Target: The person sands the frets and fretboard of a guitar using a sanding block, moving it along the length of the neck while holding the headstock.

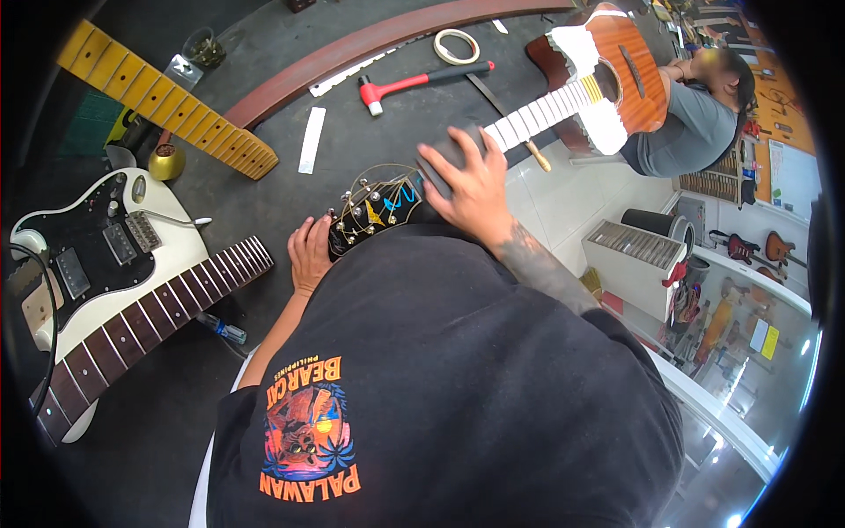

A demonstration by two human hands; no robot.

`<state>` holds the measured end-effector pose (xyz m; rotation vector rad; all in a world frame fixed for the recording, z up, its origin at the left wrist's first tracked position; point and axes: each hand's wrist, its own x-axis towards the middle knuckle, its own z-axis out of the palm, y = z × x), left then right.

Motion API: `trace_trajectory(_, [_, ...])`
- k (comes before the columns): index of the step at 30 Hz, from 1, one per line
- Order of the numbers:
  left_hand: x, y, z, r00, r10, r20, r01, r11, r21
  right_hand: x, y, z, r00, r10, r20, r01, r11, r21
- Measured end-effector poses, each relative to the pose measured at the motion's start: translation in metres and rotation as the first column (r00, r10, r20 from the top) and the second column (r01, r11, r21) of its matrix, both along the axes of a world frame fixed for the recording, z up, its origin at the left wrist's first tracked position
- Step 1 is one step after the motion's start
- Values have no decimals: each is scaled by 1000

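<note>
An acoustic guitar (641,97) lies across the bench with its neck toward me. White tape (537,114) covers much of its fretboard and patches of the body beside it. Its black headstock (374,216) has metal tuners and loose, curling strings. My left hand (308,255) is closed at the headstock's end, fingers together along its edge. My right hand (471,185), fingers spread, presses on a dark grey, cloth-like piece (440,172) over the neck near the headstock. That piece is blurred, and it hides the neck below.
A red-and-black mallet (414,84), a tape roll (456,47) and a white strip (311,141) lie beyond the neck. To the left are a white electric guitar body (163,198), a dark-fretboard neck (158,321) and a maple neck (167,97). Another person (691,123) sits at the far right.
</note>
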<state>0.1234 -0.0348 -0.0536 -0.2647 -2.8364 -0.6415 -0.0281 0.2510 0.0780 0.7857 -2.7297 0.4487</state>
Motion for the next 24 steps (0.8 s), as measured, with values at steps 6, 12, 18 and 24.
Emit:
trace_trajectory(6, [-1, 2, 0, 1000, 9, -12, -9, 1000, 2, 17, 20, 0, 999, 35, 35, -34, 999, -22])
trace_trajectory(12, [0, 0, 0, 1000, -13, 4, 13, 1000, 1, -13, -16, 6, 1000, -18, -1, 18, 1000, 11])
trace_trajectory(18, [-1, 1, 1, 999, 7, 37, -7, 1000, -2, 23, 26, -8, 999, 31, -12, -31, 1000, -2])
trace_trajectory(24, [1, 1, -2, 1000, 2, 19, -2, 1000, 3, 0, 3, 2, 1000, 16, -8, -16, 1000, 5])
